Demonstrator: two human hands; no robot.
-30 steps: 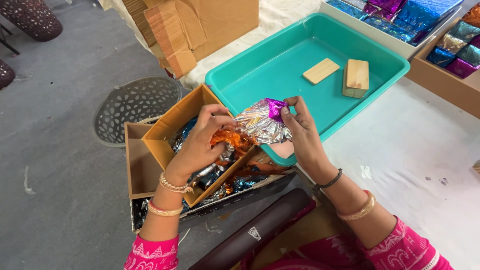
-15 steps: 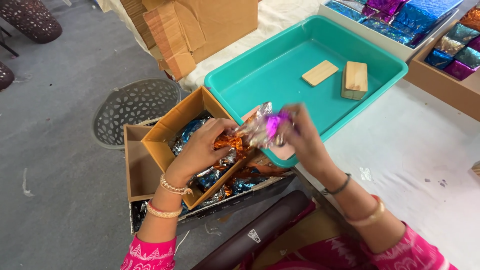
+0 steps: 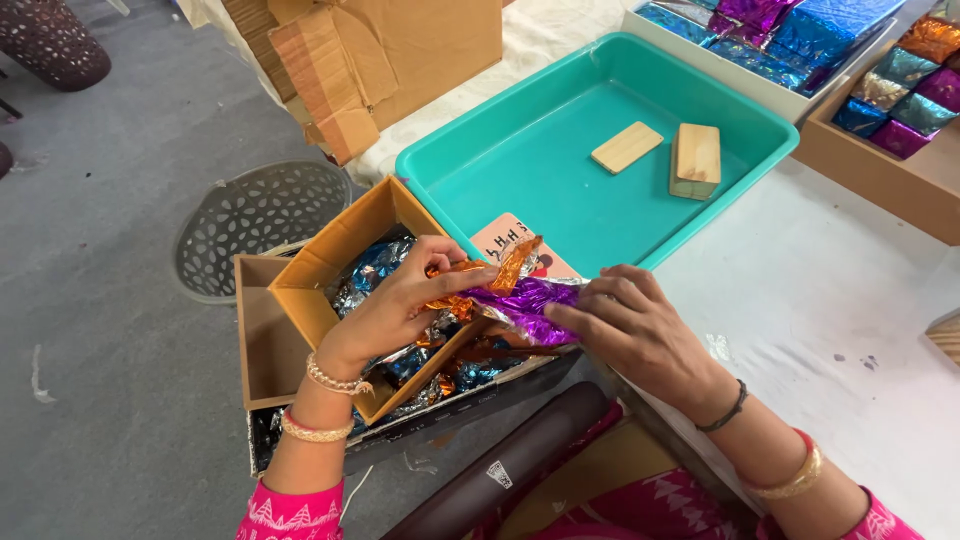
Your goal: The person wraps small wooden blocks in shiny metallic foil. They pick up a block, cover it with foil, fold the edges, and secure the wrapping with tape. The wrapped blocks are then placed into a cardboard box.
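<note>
Centre of the frame, just below the middle, a purple foil sheet (image 3: pixel 522 303) is held stretched between both hands, with an orange foil piece (image 3: pixel 497 277) lying on its upper left end. Right hand (image 3: pixel 640 330) is seen gripping the purple foil's right end, fingers curled and pinched on it. Left hand (image 3: pixel 405 305) is clamped on the left end, thumb and fingers closed on the orange and purple foil together; whether the two foils are one crumpled bundle cannot be told for sure.

Directly under the hands a small open cardboard box (image 3: pixel 330 290) is filled with crumpled foil scraps (image 3: pixel 375 268) in blue and silver. It is set inside a larger shallow box (image 3: pixel 262 340) at lower left.

Just behind the hands a pink card (image 3: pixel 510 238) is seen at the near edge of a teal plastic tray (image 3: pixel 560 120). Inside the tray, upper centre, a flat wooden piece (image 3: pixel 627 147) and a thicker wooden block (image 3: pixel 697 159) are placed close together.

Upper right, foil-wrapped blocks (image 3: pixel 905 85) are packed in a wooden tray. Left of frame, a perforated grey basket (image 3: pixel 255 225) sits on the floor. Bottom centre, a dark roll (image 3: pixel 500 470) is seen.
</note>
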